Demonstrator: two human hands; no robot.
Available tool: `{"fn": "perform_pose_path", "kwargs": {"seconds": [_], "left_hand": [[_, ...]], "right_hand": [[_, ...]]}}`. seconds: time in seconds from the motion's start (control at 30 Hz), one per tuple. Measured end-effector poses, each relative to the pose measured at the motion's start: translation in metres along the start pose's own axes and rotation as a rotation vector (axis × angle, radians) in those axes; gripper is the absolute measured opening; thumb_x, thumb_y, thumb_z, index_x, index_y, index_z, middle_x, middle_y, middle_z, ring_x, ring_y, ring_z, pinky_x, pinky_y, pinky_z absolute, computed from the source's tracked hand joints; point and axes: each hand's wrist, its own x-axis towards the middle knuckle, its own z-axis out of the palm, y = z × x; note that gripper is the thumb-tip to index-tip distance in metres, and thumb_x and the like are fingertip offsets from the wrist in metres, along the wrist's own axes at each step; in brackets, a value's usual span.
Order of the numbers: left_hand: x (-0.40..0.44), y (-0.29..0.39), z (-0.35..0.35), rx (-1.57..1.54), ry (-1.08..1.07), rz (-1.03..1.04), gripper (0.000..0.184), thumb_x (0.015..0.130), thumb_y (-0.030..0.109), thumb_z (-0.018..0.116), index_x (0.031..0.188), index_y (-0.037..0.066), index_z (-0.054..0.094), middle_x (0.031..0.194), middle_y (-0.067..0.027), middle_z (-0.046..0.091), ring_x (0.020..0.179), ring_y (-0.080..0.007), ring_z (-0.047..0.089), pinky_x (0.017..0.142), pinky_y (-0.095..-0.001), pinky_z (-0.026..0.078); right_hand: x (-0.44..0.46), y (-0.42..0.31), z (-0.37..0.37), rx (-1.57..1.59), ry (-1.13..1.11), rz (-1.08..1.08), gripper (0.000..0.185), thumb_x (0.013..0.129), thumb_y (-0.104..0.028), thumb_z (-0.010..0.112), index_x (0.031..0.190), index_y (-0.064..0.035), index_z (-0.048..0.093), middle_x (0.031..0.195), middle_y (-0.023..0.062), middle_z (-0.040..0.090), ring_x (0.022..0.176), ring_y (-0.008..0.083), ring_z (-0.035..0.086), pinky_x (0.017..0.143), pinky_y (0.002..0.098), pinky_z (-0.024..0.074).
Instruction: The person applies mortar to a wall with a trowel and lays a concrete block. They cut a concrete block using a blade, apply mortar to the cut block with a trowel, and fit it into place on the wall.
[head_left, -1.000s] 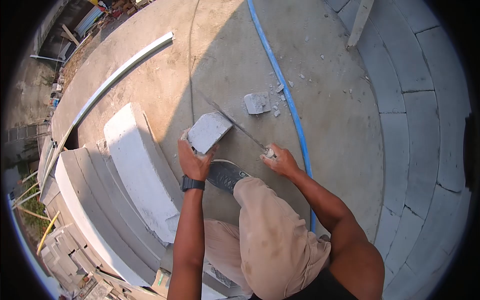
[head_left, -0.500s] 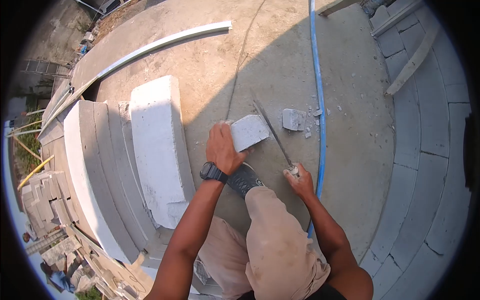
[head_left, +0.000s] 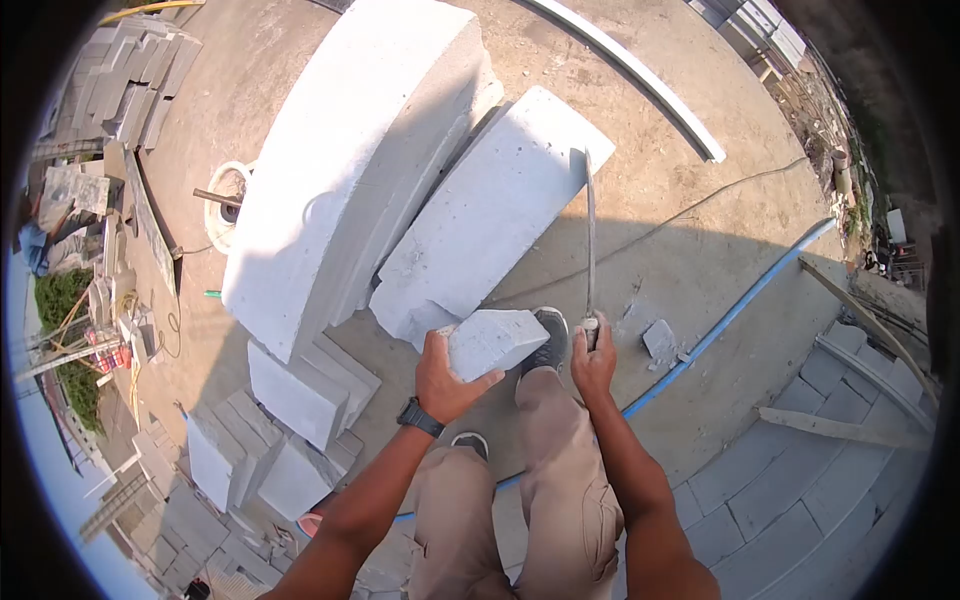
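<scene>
My left hand point(head_left: 447, 382) grips a cut piece of pale concrete block point(head_left: 494, 340), thumb along its near side and fingers at its left end. The piece is held above the ground, in front of my shoe point(head_left: 546, 342). In my right hand point(head_left: 594, 362) is the handle of a long-bladed handsaw point(head_left: 591, 235). Its blade points away from me and shows nearly edge-on, so teeth cannot be made out. The blade is apart from the held piece. Left of the blade lies a large white block point(head_left: 500, 205) with a broken near corner.
Taller white blocks point(head_left: 340, 130) stand to the left, with smaller blocks point(head_left: 300, 395) nearer me. A small offcut point(head_left: 660, 342) lies beside a blue pipe point(head_left: 745, 310). A block wall point(head_left: 790, 480) stands at right. Another person point(head_left: 38, 240) is far left.
My view has swung left toward the large blocks. My left hand has picked up the cut piece from the ground. The handsaw remains in my right hand, its blade now pointing straight ahead.
</scene>
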Motion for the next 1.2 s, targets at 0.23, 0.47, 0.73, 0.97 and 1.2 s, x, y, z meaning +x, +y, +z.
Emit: {"fn": "perform_pose_path", "kwargs": {"seconds": [0.23, 0.47, 0.73, 0.97, 1.2], "left_hand": [[-0.127, -0.008, -0.12, 0.117, 0.254, -0.382, 0.073, 0.06, 0.029, 0.09, 0.112, -0.001, 0.049, 0.107, -0.0174, 0.055, 0.096, -0.0341, 0.059, 0.082, -0.0433, 0.048], [-0.277, -0.011, -0.149, -0.104, 0.584, -0.695, 0.074, 0.059, 0.033, 0.09, 0.111, 0.0, 0.049, 0.107, -0.0168, 0.054, 0.097, -0.0337, 0.058, 0.082, -0.0432, 0.048], [-0.452, -0.041, -0.082, -0.511, 1.001, -0.906, 0.082, 0.061, 0.04, 0.089, 0.117, -0.001, 0.046, 0.111, -0.018, 0.053, 0.101, -0.0341, 0.057, 0.084, -0.0429, 0.049], [-0.649, -0.029, -0.065, -0.965, 1.088, -1.259, 0.083, 0.061, 0.047, 0.087, 0.112, -0.002, 0.044, 0.103, -0.0227, 0.061, 0.095, -0.0366, 0.063, 0.083, -0.044, 0.051], [-0.781, -0.031, -0.013, -1.125, 1.389, -1.747, 0.082, 0.063, 0.049, 0.085, 0.108, -0.004, 0.041, 0.104, -0.0261, 0.061, 0.095, -0.0382, 0.064, 0.082, -0.0441, 0.051]], "right_hand": [[-0.005, -0.09, 0.103, -0.263, -0.09, -0.333, 0.061, 0.097, -0.03, 0.056, 0.14, 0.0078, 0.035, 0.131, 0.0318, 0.05, 0.121, 0.0408, 0.052, 0.1, 0.0426, 0.0414], [-0.031, -0.111, 0.129, -0.719, -0.945, -0.616, 0.039, 0.092, -0.031, 0.058, 0.107, 0.0047, 0.064, 0.104, 0.0289, 0.064, 0.094, 0.042, 0.063, 0.085, 0.0453, 0.0496], [-0.229, -0.14, 0.102, -0.669, -1.251, 0.064, 0.036, 0.096, -0.036, 0.057, 0.108, -0.0025, 0.063, 0.085, 0.0094, 0.066, 0.067, 0.0174, 0.065, 0.054, 0.0311, 0.0491], [-0.496, -0.126, 0.115, -0.9, -1.393, 0.364, 0.037, 0.096, -0.036, 0.058, 0.115, -0.0056, 0.063, 0.082, 0.0029, 0.063, 0.068, 0.015, 0.063, 0.055, 0.029, 0.0485], [-0.602, -0.087, 0.191, -0.889, -2.027, -1.216, 0.024, 0.092, -0.022, 0.062, 0.101, -0.0007, 0.07, 0.085, 0.0098, 0.071, 0.076, 0.0162, 0.066, 0.069, 0.0296, 0.0513]]}}
